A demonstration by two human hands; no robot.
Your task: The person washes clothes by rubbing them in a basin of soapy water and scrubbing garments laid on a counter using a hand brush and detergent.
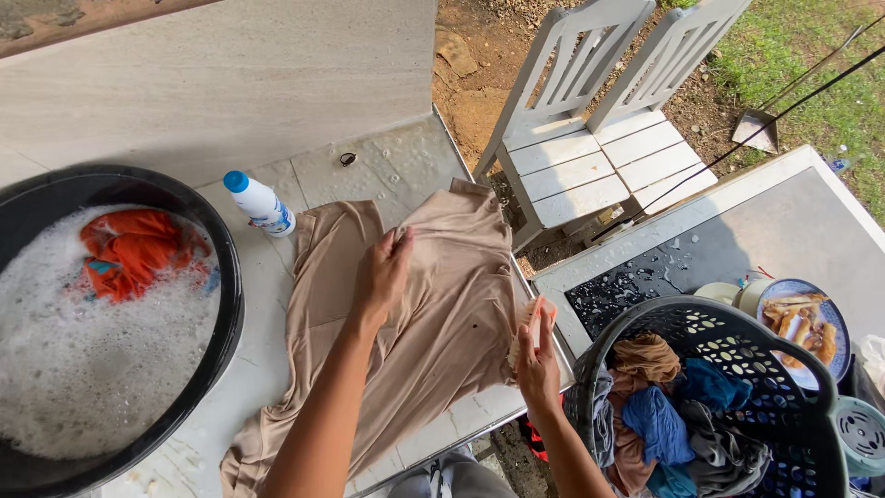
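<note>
A beige garment (433, 323) lies spread flat on a pale tiled slab (387, 166). My left hand (383, 277) presses down on the middle of the cloth, fingers pointing away from me. At the garment's right edge my right hand (535, 355) grips a pale scrubbing brush (527, 325). Whether the bristles touch the cloth is hidden by the hand.
A black tub (229, 304) of soapy water with an orange garment (138, 249) sits at left. A white bottle with a blue cap (260, 203) lies beside it. A dark laundry basket (784, 355) of clothes is at right, two white wooden chairs (599, 138) beyond the slab.
</note>
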